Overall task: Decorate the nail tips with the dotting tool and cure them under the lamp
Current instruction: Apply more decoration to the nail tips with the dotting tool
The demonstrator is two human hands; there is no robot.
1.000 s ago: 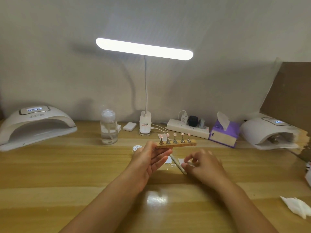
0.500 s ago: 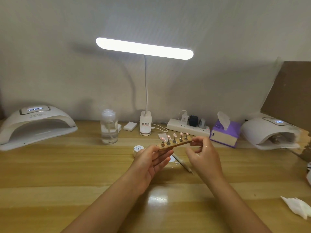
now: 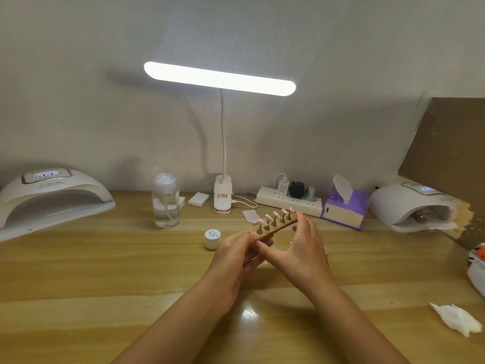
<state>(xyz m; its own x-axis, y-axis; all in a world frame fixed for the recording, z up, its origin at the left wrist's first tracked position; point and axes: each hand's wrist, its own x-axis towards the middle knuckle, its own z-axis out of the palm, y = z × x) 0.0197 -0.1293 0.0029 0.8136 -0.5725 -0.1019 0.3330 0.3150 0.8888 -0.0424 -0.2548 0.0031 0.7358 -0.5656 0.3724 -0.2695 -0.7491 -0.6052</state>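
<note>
Five nail tips are standing on the wooden holder I'm holding above the bench: my left hand is pinching its near end, my right hand its far end (level, I judge, so nothing smears).

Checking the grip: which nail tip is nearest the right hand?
The far-end nail tip, beside the right hand; the other four trail toward the left hand.

Five pink nail tips on metal stands in a row on a wooden strip, tilted with the far end higher, lifted off the bench. White curing lamp far left on the bench, second lamp far right.
</note>
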